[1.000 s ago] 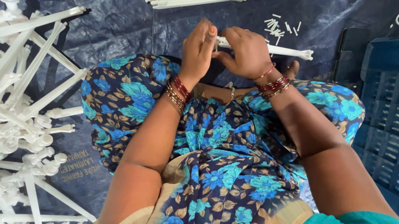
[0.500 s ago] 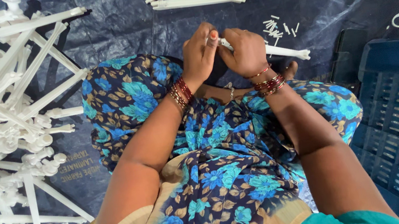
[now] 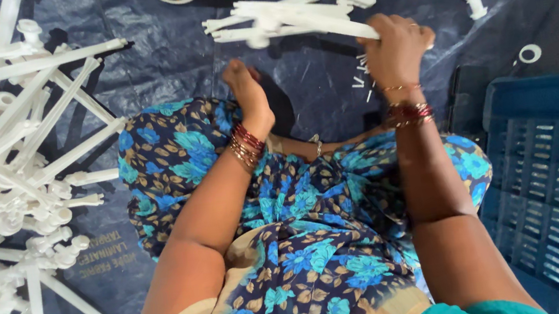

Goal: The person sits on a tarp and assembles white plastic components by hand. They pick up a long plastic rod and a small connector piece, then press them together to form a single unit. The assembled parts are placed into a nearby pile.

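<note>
Down on the dark blue plastic tarpaulin (image 3: pixel 158 58) that covers the floor, a person sits cross-legged in a blue flowered dress (image 3: pixel 306 247), which puts every pile within arm's reach. The right hand (image 3: pixel 398 44) has its grip closed around one end of a long white moulded plastic rod (image 3: pixel 320 29), holding it out ahead over a small heap of similar white rods (image 3: pixel 289 8); the far end of the held rod lies among or just above that heap, and touch cannot be told from this view. The left hand (image 3: pixel 246 93) rests near the left knee with fingers loosely curled and holds nothing that shows. Red and gold bangles (image 3: pixel 246 145) circle both wrists. At the person's left spreads a large tangled pile of white plastic rods with round fittings (image 3: pixel 3 186), seemingly a stock kept apart from the smaller heap in front. A dark blue slotted plastic crate (image 3: pixel 545 151) stands at the right, just beside the knee. Small white plastic scraps (image 3: pixel 362 74) lie scattered near the right hand, and a white ring (image 3: pixel 530 53) lies further right.
</note>
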